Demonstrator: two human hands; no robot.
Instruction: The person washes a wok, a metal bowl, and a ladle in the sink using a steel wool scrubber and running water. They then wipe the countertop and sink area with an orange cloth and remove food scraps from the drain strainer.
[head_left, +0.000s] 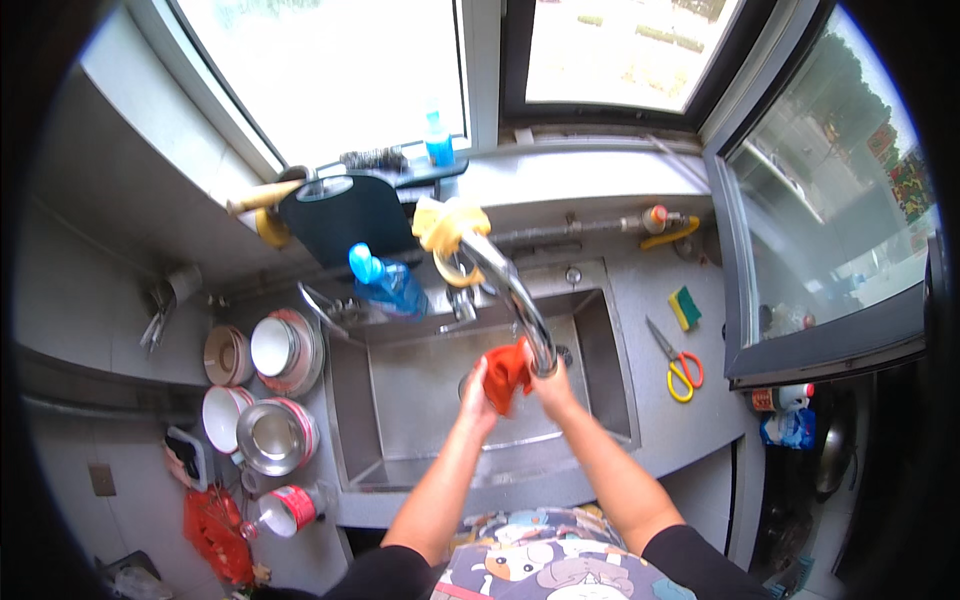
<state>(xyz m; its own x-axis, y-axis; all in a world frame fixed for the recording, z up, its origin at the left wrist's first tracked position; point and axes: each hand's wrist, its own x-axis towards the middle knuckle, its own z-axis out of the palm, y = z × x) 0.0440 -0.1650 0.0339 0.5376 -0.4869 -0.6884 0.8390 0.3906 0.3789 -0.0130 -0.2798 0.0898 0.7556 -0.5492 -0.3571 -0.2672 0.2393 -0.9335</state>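
Note:
Over a stainless steel sink (420, 397), my left hand (475, 401) holds one side of an orange-red cloth (505, 376). My right hand (551, 390) has hold of the cloth's other side, partly covered by the end of the chrome faucet spout (517, 289). The cloth is bunched between both hands, above the basin floor. A yellowish cloth (450, 225) is wrapped about the far end of the spout. Whether water is running cannot be made out.
Scissors (679, 367) with red and yellow handles and a sponge (684, 307) lie on the right counter. Behind the sink stand a blue pump bottle (390, 289) and a dark cutting board (349, 214). Stacked bowls (285, 349) crowd the left. An open window sash (825, 225) juts in at right.

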